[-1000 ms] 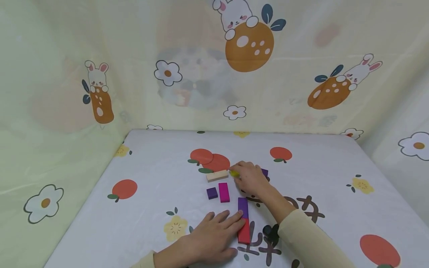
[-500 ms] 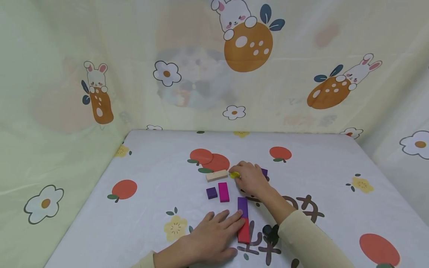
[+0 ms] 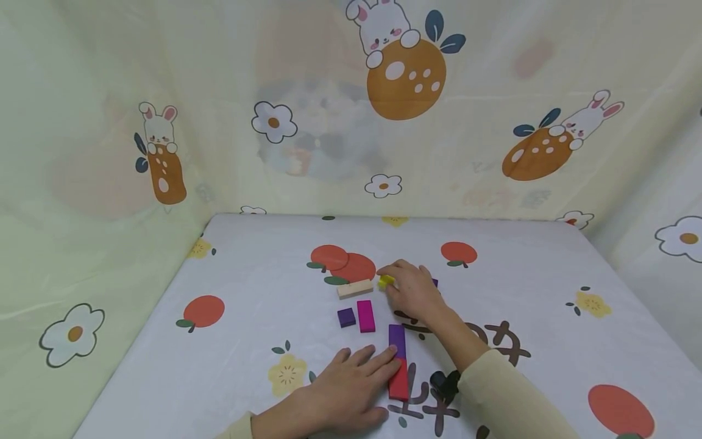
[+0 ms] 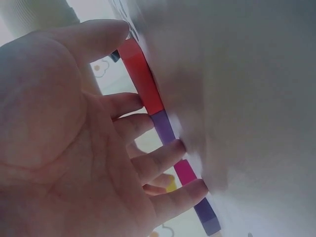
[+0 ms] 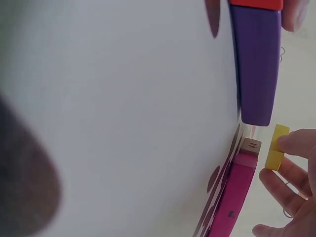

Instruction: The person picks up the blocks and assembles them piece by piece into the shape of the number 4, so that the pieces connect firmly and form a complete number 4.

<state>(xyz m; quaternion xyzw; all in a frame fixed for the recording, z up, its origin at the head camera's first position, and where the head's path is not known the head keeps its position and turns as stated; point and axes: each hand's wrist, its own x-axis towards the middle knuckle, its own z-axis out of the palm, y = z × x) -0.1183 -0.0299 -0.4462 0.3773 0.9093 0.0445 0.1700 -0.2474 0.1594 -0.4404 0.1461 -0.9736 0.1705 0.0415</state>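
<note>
My left hand [image 3: 348, 387] lies palm down with spread fingers, its index and middle fingertips at the red block [image 3: 399, 381] and the purple block [image 3: 397, 341]. These two blocks sit end to end in one line. Farther back, my right hand [image 3: 412, 289] pinches a small yellow block [image 5: 275, 160] between thumb and fingers. In the right wrist view the yellow block shows apart from the tabletop blocks. Left of that hand lie a plain wooden block [image 3: 355, 289], a magenta block [image 3: 365, 316] and a short dark purple block [image 3: 347, 317].
Another purple block [image 3: 435, 283] peeks out behind the right hand. A small black object [image 3: 445, 385] lies beside the right sleeve. The white tablecloth [image 3: 247, 341] has printed fruit and flowers, and curtains [image 3: 323, 201] enclose the table at the back and sides.
My right hand has risen slightly with the yellow block, which shows more between the fingers now. The left hand and the blocks under it stay put.
</note>
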